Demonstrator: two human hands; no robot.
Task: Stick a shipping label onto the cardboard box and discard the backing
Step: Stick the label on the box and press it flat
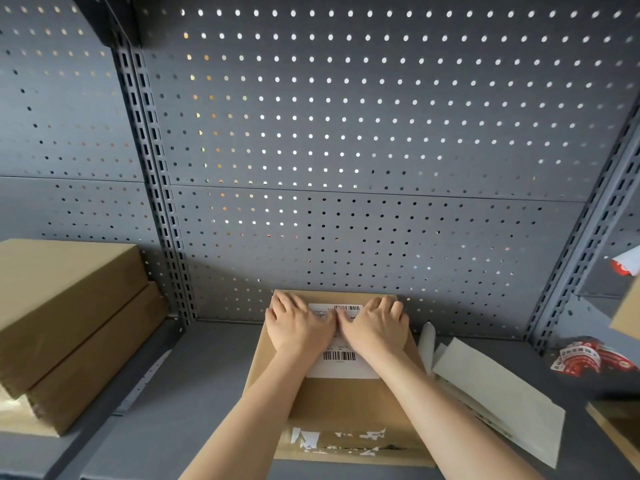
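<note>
A brown cardboard box [346,407] lies flat on the grey shelf in front of me. A white shipping label [341,363] with barcodes lies on its far half. My left hand [298,323] and my right hand [375,323] rest palm-down on the label, side by side, fingers spread and thumbs almost touching. Both hands hold nothing. The hands hide the label's middle. Torn white label scraps [332,439] mark the box's near edge. Pale backing sheets [498,393] lie on the shelf just right of the box.
Two stacked cardboard boxes [69,327] stand at the left. A grey pegboard wall [346,150] rises behind the box. Red-and-white printed tape [588,358] lies at the far right, and another box's corner [620,424] shows at the right edge.
</note>
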